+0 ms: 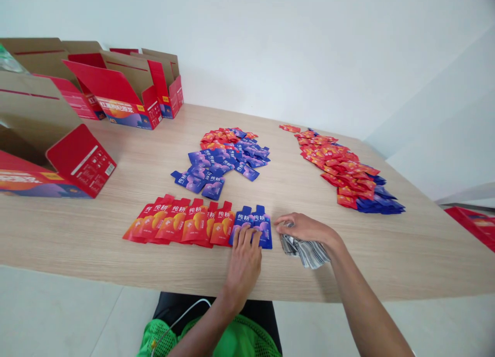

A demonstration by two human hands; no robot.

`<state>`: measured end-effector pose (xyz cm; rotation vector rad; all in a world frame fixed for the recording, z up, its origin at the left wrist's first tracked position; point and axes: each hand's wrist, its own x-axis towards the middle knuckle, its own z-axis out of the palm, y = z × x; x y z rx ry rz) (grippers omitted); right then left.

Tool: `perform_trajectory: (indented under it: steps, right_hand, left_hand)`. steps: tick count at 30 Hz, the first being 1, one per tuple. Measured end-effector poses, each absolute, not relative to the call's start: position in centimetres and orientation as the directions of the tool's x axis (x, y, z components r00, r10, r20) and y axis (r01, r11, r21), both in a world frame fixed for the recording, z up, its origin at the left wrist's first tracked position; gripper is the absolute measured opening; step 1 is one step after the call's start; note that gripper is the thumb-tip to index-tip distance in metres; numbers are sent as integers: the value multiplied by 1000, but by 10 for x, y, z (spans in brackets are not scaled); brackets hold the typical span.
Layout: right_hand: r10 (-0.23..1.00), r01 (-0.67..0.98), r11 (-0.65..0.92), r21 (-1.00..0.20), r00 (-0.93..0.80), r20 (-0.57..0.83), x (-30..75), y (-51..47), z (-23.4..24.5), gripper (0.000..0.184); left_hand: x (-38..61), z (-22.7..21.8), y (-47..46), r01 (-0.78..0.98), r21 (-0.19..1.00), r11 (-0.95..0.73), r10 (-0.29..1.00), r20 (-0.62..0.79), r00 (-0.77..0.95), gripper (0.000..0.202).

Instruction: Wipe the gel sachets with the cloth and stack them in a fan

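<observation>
Left grip (244,261) atop two blue pouches (263,228)

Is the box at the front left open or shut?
Open. The box has its brown flap standing up, and its shadowy inside shows. I can't tell if it's empty; the picture cuts it off.

The left hand (244,261) rests its fingers on two blue pouches (263,230) at the right end of a row, next to overlapping red pouches (194,220). The right hand (305,228) is bent over a grey-striped bundle (309,254) just beside them; its grip is partly hidden. Beyond the row lies a mixed red and blue pile (222,158); a longer mixed heap (332,161) lies farther right. Open red cartons (127,112) stand at the left of the wood-grain table (406,259).
</observation>
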<state>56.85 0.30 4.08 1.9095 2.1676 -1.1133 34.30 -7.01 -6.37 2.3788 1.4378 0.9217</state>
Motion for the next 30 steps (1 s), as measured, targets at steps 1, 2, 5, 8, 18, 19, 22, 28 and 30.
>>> perform_trajectory:
  steps: [1, 2, 5, 8, 18, 19, 22, 28, 30]
  right_hand:
    - [848, 876, -20, -482, -241, -472, 568, 4, 40, 42]
    - [849, 872, -18, -489, -245, -468, 567, 5, 39, 43]
    - [847, 860, -8, -510, -265, -461, 563, 10, 36, 42]
    - [846, 849, 3, -528, -284, -452, 561, 13, 32, 40]
    - [855, 812, 5, -583, -306, -419, 559, 12, 27, 56]
    - [855, 811, 4, -586, -306, -418, 559, 12, 27, 56]
    - [853, 809, 0, -588, -307, -422, 560, 10, 28, 56]
    - [843, 805, -11, -593, -312, -438, 561, 7, 29, 58]
    - [841, 804, -10, -595, -315, -441, 561, 7, 30, 58]
  left_hand:
    - [344, -64, -70, 725, 477, -497, 857, 400, 324, 41]
    - [345, -64, -71, 727, 477, -494, 859, 400, 321, 41]
    - [346, -65, -71, 736, 476, -482, 864, 398, 309, 43]
    - [346, -65, -72, 739, 475, -478, 866, 398, 304, 42]
    - [346, -62, -74, 739, 493, -459, 877, 385, 288, 42]
    - [346, -62, -74, 738, 496, -457, 878, 384, 286, 42]
    - [344, -61, -74, 730, 503, -462, 877, 380, 294, 45]
    - [336, -60, -70, 705, 506, -497, 863, 372, 342, 37]
    - [335, -60, -69, 693, 505, -514, 855, 371, 363, 35]
